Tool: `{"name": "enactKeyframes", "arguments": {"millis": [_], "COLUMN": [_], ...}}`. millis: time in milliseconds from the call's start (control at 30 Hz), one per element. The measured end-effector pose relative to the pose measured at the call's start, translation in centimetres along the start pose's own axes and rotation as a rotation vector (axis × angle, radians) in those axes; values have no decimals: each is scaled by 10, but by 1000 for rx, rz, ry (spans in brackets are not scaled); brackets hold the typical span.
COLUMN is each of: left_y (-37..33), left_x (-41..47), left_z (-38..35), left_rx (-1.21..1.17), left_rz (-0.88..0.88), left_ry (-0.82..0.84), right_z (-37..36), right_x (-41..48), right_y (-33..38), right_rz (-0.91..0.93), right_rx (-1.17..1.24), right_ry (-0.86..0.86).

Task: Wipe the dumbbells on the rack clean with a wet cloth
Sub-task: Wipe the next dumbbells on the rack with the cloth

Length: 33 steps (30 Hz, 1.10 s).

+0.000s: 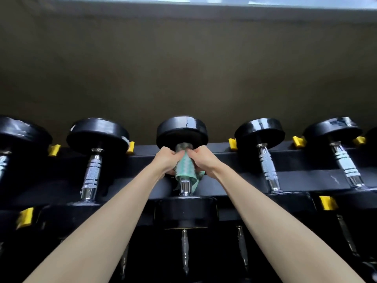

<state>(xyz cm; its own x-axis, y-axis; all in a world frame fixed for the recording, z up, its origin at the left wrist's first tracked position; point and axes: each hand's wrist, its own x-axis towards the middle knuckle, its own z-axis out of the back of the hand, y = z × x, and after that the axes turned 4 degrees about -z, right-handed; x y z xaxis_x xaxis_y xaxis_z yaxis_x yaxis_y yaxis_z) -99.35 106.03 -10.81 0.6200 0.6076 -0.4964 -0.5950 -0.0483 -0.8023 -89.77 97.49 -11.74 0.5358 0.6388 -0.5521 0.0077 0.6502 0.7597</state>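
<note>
A black dumbbell (182,130) with a chrome handle lies in the middle of the black rack (240,158). A green patterned cloth (184,169) is wrapped round its handle. My left hand (166,159) grips the cloth from the left, and my right hand (204,160) grips it from the right, both near the far head. The bare lower end of the handle (185,187) shows below the cloth. Other black dumbbells lie on either side, one to the left (98,133) and one to the right (259,130).
Yellow cradles (232,143) separate the dumbbells on the rack's upper rail. A lower tier holds more dumbbells with dark handles (184,250). A dull brown wall (183,68) rises right behind the rack. More dumbbells lie at the far left (20,131) and far right (332,127).
</note>
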Motion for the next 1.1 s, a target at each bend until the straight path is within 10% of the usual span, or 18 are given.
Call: {"name": "enactKeyframes", "arguments": {"millis": [500, 667, 1100], "left_y": [-12, -33, -3], "left_x": [-75, -93, -167], "left_z": [12, 25, 14], "left_rx": [736, 661, 845], "left_rz": [1, -64, -539], "left_ry": [358, 442, -23], "right_z": [5, 12, -8], "right_x": [-84, -106, -178], "right_y": [12, 30, 15], "right_rz": [-154, -99, 176], "right_rx": [-589, -527, -519], "right_ry": [211, 178, -265]}}
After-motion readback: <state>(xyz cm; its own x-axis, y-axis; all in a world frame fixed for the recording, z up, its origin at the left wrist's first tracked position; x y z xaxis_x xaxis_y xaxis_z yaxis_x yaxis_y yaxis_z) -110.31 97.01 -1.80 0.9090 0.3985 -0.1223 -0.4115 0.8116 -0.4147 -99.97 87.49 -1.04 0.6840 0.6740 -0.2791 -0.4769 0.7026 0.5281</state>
